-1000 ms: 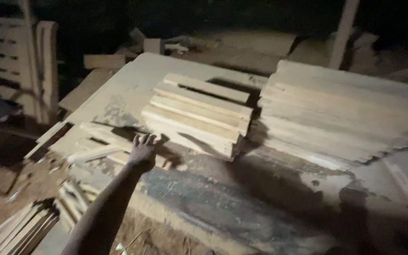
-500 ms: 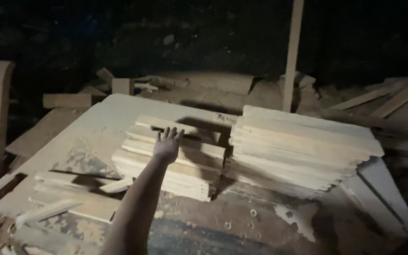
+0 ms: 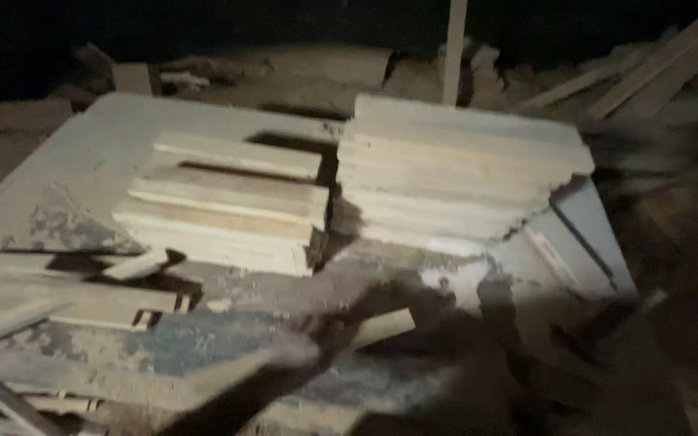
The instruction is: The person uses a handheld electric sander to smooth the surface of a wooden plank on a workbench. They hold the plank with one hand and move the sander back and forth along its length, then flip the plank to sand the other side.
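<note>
A hand (image 3: 296, 351) shows low in the view, near the front edge of the counter (image 3: 82, 137). It is very blurry. It seems to be closed around a short wood piece (image 3: 377, 327), which sticks out to the right of it, tilted up a bit. I cannot tell which hand it is, or how tight the hold is. No other hand shows.

The wood piece is flat, pale and short. It looks light and stiff, so it should not bend. The sides may be rough and give splinters. A good place to hold it is around the middle, with fingers on the two flat faces.

Behind the hand, in the middle of the counter, sits a small stack of boards (image 3: 228, 202). Just beside it, toward the right edge, is a bigger stack of boards (image 3: 462, 169), and the two look almost touching. At the left edge lie some loose thin strips (image 3: 66, 295). The counter top is dusty, with worn dark patches. Past the far edge there are more wood scraps (image 3: 648, 64) in the dark.
</note>
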